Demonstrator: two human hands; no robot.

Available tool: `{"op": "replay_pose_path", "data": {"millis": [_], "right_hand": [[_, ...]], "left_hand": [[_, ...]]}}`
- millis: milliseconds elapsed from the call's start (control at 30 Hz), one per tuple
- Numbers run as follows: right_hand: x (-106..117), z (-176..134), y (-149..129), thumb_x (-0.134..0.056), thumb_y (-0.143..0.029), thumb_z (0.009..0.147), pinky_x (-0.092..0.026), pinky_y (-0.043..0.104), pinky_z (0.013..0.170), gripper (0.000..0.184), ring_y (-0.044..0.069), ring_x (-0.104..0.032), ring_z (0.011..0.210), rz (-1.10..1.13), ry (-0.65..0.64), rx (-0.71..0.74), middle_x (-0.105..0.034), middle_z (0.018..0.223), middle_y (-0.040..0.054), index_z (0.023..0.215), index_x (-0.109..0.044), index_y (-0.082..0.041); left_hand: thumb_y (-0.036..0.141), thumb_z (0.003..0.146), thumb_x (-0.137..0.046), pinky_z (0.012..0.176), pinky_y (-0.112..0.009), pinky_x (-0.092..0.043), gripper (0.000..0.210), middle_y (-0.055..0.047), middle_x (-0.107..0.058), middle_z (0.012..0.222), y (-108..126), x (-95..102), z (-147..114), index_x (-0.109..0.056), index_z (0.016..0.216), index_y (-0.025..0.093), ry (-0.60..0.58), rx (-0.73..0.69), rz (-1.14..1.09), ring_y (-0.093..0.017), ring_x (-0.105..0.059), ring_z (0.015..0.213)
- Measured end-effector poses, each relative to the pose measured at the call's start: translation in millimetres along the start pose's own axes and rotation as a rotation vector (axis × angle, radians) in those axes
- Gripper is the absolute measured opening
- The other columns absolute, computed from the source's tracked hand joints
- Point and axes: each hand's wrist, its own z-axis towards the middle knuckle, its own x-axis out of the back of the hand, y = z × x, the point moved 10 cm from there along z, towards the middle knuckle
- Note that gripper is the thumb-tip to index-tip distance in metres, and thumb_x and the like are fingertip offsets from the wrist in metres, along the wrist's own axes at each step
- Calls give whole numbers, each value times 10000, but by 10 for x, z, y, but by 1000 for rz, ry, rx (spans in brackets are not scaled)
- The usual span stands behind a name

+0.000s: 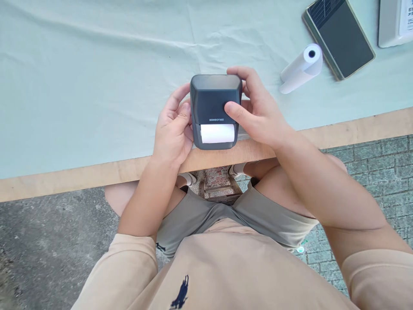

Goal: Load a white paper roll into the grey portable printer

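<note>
Between my two hands is a dark label printer marked NIIMBOT, near the table's front edge. White paper shows in the opening on its near side. My left hand grips the printer's left side, with the thumb along that edge. From the right, my right hand holds it too, its thumb lying on the cover and a finger on the top right corner. The rest of the right fingers are partly hidden behind the printer.
To the right lies a white paper roll with a dark core. Beside it is a phone with a dark screen, and a white device at the far right corner. A pale green cloth covers the table, whose wooden edge runs before my legs.
</note>
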Motion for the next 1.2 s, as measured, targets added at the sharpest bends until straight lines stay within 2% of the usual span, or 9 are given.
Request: {"op": "replay_pose_path", "data": {"millis": [133,300,400,500,667,900,1000,1100,1200], "right_hand": [[11,-1,-96,-492,-676,913,-576,291,793,597,177,-597,1112,40,36,89,-573,1229,44,1375,-368,-319],[-13,-2,-127,-547,-689,873,-591,360,868,637,218,-552,1219,152,18,93,-541,1325,60,1369,-392,-321],[-11,-3,-94,-552,-719,851,-585,398,909,683,225,-569,1188,166,14,55,-556,1306,57,1382,-390,-323],[9,-13,-81,-535,-738,852,-572,403,939,704,210,-597,1130,147,27,39,-581,1252,45,1393,-386,-313],[-2,-32,-72,-515,-742,861,-577,372,916,710,201,-604,1122,155,39,22,-590,1211,44,1398,-375,-299],[-45,-16,-67,-500,-753,863,-563,335,913,703,185,-584,1154,165,11,27,-564,1237,40,1395,-361,-315],[-89,-9,-77,-637,-724,786,-577,327,893,837,177,-591,1103,245,-70,12,-502,1329,63,1433,-304,-310],[-105,-6,-125,-785,-586,706,-596,323,869,950,181,-581,1092,248,-152,19,-413,1430,83,1454,-265,-314],[27,30,-228,-818,-504,684,-581,303,859,826,189,-563,1118,170,-77,79,-451,1395,64,1359,-390,-295]], "left_hand": [[428,924,-622,1046,-348,-555,266,11,-728,1106,31,-40,-22,-644,1160,308,-15,2,-35,-210,-650,1232],[554,936,-538,1108,-402,-521,373,-34,-724,1158,37,-173,-37,-691,1078,245,-100,46,-102,-260,-603,1298],[614,929,-498,1091,-419,-534,446,-42,-734,1095,41,-226,-43,-699,1063,239,-131,62,-91,-273,-585,1320],[638,931,-462,1102,-406,-521,495,-48,-724,1120,48,-271,-55,-678,1141,246,-149,73,-84,-266,-563,1343],[650,951,-384,1112,-386,-505,553,-64,-726,1123,77,-271,-61,-685,1121,217,-122,38,-69,-246,-555,1348],[567,959,-467,1004,-354,-572,447,-46,-757,989,106,-224,-52,-719,1051,211,-76,-6,-99,-227,-706,1094],[550,948,-506,968,-334,-593,395,-30,-766,998,100,-178,-46,-730,991,228,-30,-15,-125,-207,-730,995],[565,941,-510,962,-342,-602,396,-24,-765,1016,80,-153,-29,-727,946,233,-15,-22,-134,-202,-736,972],[566,953,-485,1021,-363,-572,411,-27,-755,974,61,-155,-4,-717,952,226,-34,-42,-129,-213,-728,1030]]}}
